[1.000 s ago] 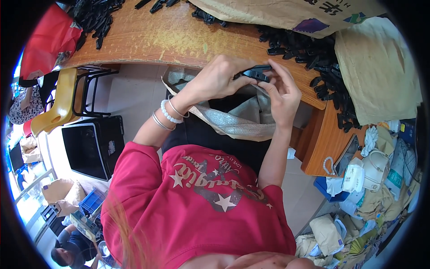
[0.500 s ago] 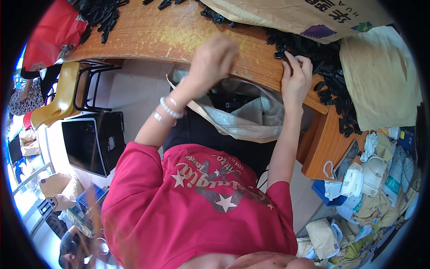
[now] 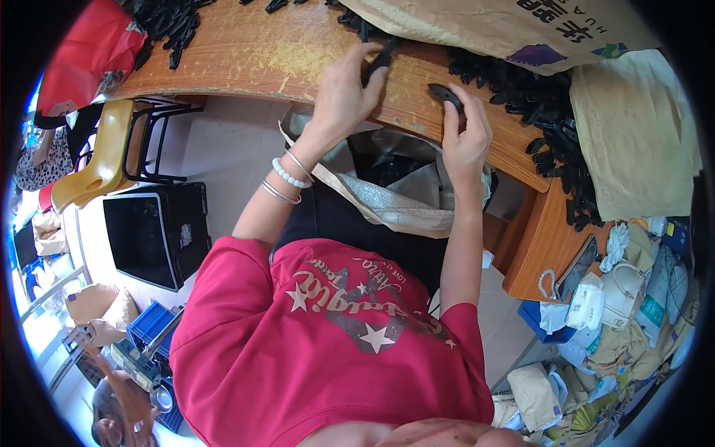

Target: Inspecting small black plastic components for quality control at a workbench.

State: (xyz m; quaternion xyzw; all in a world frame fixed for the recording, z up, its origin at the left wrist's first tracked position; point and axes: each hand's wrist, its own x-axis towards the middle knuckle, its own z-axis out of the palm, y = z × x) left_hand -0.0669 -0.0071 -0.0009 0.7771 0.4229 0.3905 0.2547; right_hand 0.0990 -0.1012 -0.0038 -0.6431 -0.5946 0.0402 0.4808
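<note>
My left hand (image 3: 344, 93) is closed on a slim black plastic piece (image 3: 380, 62), pinched between thumb and fingers over the worn wooden desk (image 3: 246, 48). To its right, my right hand (image 3: 471, 132) pinches a flat, rounded black plastic part (image 3: 445, 94) just above the desk's front edge. Both pieces are too small to name exactly. Below my hands, between the desk edge and my lap, a woven sack (image 3: 372, 206) gapes, with black pieces (image 3: 391, 170) inside. Piles of similar black parts (image 3: 555, 153) lie on the desk to the right.
A large brown paper sack (image 3: 477, 30) lies across the far desk, beside a plain tan sack (image 3: 633, 141). More black parts (image 3: 167, 26) and a red bag (image 3: 86, 56) are at the far left. A yellow chair (image 3: 108, 160) and black crate (image 3: 156, 235) stand left.
My right hand has left the right-hand pile and moved left with a black part in its fingers. My left hand has shifted slightly; a slim black piece now shows in it.
</note>
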